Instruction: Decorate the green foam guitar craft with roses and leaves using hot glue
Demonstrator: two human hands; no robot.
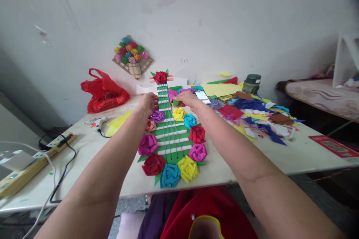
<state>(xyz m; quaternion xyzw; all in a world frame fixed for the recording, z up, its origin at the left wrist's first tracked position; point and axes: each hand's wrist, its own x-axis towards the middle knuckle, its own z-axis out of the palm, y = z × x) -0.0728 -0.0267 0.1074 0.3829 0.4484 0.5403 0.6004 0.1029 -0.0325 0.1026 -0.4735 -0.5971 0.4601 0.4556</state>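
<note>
A green paper guitar [174, 140] lies on the table, with white strips across it, thin dark strings down its length and several coloured paper roses round its body. At the top of its neck is a red paper rose [161, 77] with green leaves. My left hand [149, 103] is at the left edge of the neck, its fingers curled against the guitar above the purple rose [157, 116]. Between the fingertips of my right hand [187, 98] is a small green paper leaf [175, 102], just above the yellow rose [178, 114]. My palm hides part of the fingers.
A glue gun [98, 123], yellow paper [119, 123] and a red plastic bag [105, 91] lie at left, near a power strip [36, 168] with cables. To the right are a phone [202, 97], paper scraps [252, 106] and a dark bottle [251, 84]. A flower craft [131, 54] leans against the wall.
</note>
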